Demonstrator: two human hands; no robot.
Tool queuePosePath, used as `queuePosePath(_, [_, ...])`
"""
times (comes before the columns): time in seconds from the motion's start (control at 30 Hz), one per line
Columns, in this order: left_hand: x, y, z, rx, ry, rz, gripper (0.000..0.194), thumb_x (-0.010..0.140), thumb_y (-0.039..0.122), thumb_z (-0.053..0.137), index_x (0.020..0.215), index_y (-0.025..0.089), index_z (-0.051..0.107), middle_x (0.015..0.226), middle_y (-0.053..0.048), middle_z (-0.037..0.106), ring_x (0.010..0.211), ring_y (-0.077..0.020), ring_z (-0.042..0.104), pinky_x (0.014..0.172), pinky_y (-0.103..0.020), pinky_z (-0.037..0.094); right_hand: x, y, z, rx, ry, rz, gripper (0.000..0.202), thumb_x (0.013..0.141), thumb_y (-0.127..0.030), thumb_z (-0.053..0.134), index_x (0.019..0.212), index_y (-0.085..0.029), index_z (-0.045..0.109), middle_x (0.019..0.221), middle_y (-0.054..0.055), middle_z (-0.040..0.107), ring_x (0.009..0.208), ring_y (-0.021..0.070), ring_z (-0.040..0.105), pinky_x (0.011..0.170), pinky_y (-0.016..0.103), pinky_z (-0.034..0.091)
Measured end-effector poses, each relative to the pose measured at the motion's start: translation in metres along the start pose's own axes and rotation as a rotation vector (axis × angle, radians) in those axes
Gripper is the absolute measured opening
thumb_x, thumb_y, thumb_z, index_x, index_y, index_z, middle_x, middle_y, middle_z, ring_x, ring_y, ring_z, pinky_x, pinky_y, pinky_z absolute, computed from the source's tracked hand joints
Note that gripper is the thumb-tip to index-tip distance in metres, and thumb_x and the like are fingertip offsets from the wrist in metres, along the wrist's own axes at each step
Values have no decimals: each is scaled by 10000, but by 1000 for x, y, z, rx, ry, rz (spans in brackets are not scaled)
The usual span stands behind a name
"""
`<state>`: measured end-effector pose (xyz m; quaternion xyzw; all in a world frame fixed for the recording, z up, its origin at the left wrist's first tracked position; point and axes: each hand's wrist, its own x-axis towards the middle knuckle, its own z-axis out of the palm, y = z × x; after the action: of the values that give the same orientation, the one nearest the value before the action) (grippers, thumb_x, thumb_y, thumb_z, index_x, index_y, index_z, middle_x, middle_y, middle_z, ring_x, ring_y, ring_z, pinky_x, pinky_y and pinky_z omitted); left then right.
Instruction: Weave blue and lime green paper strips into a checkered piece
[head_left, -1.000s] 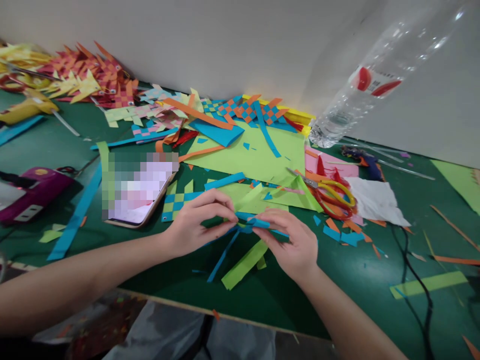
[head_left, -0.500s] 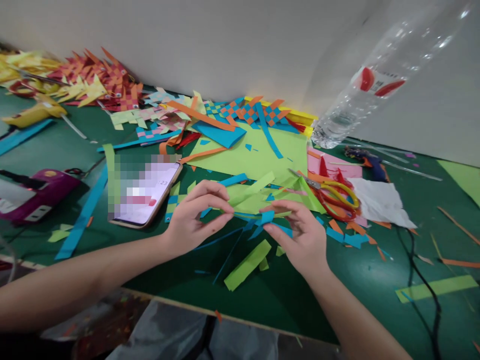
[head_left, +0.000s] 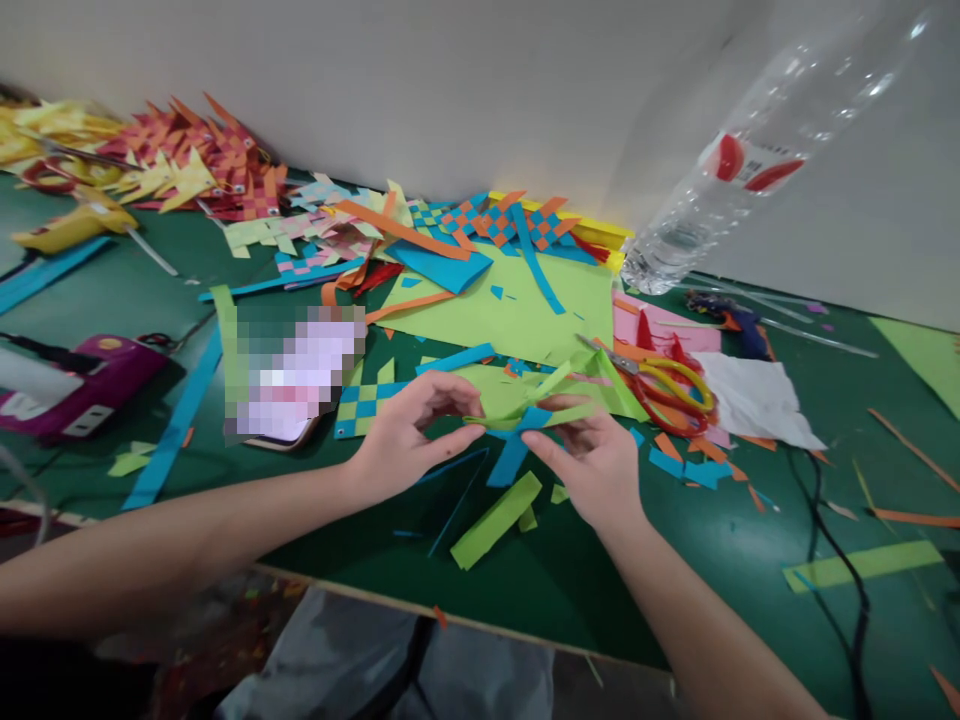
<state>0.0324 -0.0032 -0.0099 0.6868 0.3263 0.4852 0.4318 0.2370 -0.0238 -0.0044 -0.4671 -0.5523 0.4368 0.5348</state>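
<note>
The person's left hand (head_left: 409, 430) and right hand (head_left: 600, 460) face each other over the near middle of the surface (head_left: 735, 590), with crossed paper strips (head_left: 512, 458) between them. The left grip pinches a green part of these strips at its left end, thumb below and bent fingers above. The right grip is closed too, thumb pressed on the blue band just beside the place where blue and green cross, its other fingers curled behind; how the far fingers bear on the paper cannot be told. The right hand is therefore nearer to the crossing, which lies just left of its thumb tip and to the right of the left fingertips. The green length runs mostly left to right from one grip to the other, while a blue tail slants down toward the near left, with no finger on it. On the near side of the hands lies a loose green strip (head_left: 495, 522), slanting from near left to far right. Just left of the left hand is a blue-and-green woven piece (head_left: 358, 410), and farther left a phone (head_left: 296, 385). Scissors (head_left: 664, 385) lie beyond the right hand, to the right, beside a white tissue (head_left: 761, 400); a green sheet (head_left: 517, 305) spreads on the far side.
</note>
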Motion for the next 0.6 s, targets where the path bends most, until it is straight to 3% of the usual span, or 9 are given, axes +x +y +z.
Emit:
queuePosePath(0.13, [6, 0, 7, -82, 33, -200, 261, 746, 210, 722, 964, 173, 582, 836, -23, 669, 804, -127, 657, 747, -245, 563, 1, 4, 5, -70, 98, 35, 210, 682, -305, 767, 841, -220, 658, 787, 9, 719, 707, 175, 694, 671, 318, 589])
queuePosePath(0.3, [16, -3, 16, -318, 161, -393, 197, 693, 243, 765, 797, 158, 621, 785, 5, 660, 716, -102, 650, 687, -213, 551, 6, 4, 15, -49, 107, 70, 183, 735, -344, 723, 701, -192, 625, 662, 2, 688, 639, 158, 659, 578, 275, 539])
queuePosePath(0.43, [23, -4, 22, -497, 226, -404, 187, 718, 232, 747, 820, 160, 608, 749, 23, 635, 686, -91, 645, 688, -215, 549, 16, 0, 24, -39, 127, 80, 201, 800, -393, 650, 770, -201, 600, 649, -15, 648, 551, 126, 599, 451, 232, 452])
queuePosePath(0.6, [24, -3, 25, -501, 184, -329, 144, 752, 219, 714, 821, 163, 601, 837, 11, 619, 720, -108, 646, 645, -232, 571, 18, 2, 29, 94, 59, 118, 291, 822, -405, 622, 1045, -245, 526, 922, 19, 689, 612, 147, 670, 520, 267, 545])
